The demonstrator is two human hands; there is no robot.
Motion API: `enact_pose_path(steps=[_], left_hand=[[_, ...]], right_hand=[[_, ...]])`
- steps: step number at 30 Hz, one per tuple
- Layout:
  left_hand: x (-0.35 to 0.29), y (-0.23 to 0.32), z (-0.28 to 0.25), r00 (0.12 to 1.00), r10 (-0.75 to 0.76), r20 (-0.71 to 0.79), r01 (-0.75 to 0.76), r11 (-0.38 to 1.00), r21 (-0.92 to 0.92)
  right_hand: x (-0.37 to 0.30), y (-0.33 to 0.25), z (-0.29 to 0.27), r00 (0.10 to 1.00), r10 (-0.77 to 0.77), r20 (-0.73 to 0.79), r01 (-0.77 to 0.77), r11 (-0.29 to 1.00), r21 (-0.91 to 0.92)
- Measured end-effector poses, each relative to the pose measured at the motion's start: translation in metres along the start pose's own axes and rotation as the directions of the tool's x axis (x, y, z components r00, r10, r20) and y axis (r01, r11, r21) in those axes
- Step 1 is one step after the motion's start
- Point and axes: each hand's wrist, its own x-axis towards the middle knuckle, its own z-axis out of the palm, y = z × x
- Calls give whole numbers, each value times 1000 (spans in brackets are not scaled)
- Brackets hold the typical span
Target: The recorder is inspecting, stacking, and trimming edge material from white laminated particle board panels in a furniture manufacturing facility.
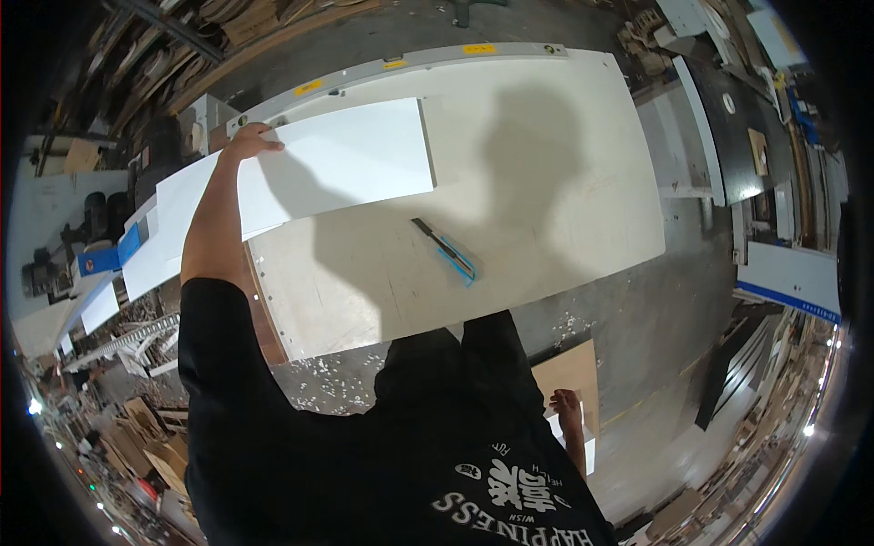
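A white panel lies on the left part of a large pale work board and sticks out past its left end. My left hand reaches over to the panel's far edge and grips it there, thumb on the near side. Part of the fingers is hidden by the edge. A blue-and-black utility knife rests on the work board, apart from both hands. My right hand hangs low at my right side, fingers loosely bent and apart, with nothing visible in it. Beside it are a brown board and a white piece.
A long grey spirit level with yellow labels runs along the work board's far edge. White scraps litter the floor near my legs. A black-topped table stands at the right, and stacked boards fill the far left.
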Motion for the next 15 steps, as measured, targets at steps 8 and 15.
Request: enact_pose_path(steps=[8, 15], left_hand=[[-16, 84, -38, 982, 151, -110, -157, 986, -46], [-127, 267, -67, 843, 470, -261, -488, 873, -4]], right_hand=[[8, 90, 14, 997, -58, 59, 56, 998, 34], [32, 65, 6, 974, -224, -38, 215, 964, -157]])
